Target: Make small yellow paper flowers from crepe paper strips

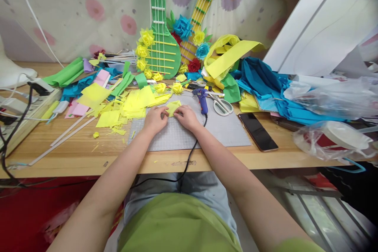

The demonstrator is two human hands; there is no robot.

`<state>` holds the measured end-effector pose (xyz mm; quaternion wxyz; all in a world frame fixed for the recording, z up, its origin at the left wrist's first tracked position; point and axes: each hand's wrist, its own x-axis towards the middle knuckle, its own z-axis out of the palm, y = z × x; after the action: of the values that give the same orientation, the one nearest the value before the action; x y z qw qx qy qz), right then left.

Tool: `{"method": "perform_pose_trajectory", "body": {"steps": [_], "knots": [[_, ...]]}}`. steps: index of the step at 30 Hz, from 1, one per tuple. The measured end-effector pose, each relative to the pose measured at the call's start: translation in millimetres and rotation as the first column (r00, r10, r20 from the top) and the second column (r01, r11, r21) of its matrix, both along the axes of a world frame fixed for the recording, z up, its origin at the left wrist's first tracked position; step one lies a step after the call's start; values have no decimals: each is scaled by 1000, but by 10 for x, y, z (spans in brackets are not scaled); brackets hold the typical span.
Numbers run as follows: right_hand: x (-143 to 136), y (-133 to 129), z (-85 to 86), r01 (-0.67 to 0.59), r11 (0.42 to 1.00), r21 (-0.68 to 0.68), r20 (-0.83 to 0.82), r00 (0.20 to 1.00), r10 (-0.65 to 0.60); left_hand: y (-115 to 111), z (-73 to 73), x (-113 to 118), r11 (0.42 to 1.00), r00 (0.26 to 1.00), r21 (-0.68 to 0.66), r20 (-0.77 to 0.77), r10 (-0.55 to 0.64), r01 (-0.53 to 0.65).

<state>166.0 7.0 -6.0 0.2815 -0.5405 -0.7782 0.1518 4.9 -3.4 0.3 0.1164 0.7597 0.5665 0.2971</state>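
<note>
A small piece of yellow crepe paper (173,107) is held between my two hands over the grey cutting mat (177,136). My left hand (156,119) pinches its left edge between thumb and fingers. On the opposite edge, my right hand (186,117) has its fingertips closed on the same piece. Just beyond my right hand a blue glue gun (202,100) lies on the mat, its black cord running down past my right wrist. Scissors with pale handles (223,107) rest beside it. Left of my hands lies a pile of yellow paper squares (137,100).
A green paper guitar (163,55) and a yellow one (203,4), trimmed with paper flowers, lean on the wall. Blue crepe paper (260,76) is heaped at right. A phone (258,132) lies near the front edge; a power strip (29,118) is at left.
</note>
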Motion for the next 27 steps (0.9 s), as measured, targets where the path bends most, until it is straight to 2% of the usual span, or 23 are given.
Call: {"method": "perform_pose_trajectory", "body": {"steps": [5,17,27], "knots": [[-63,55,-34,67,998,-11,62,996,-66,16,-1,17,1000,999,7,-28,26,-26],[-141,52,-29,104,993,53,187,976,-113,38,21,95,991,988,-25,-89,127,-130],[-155,85,-78,131,990,58,183,973,-139,81,-8,147,982,976,-14,-117,184,-187]]}}
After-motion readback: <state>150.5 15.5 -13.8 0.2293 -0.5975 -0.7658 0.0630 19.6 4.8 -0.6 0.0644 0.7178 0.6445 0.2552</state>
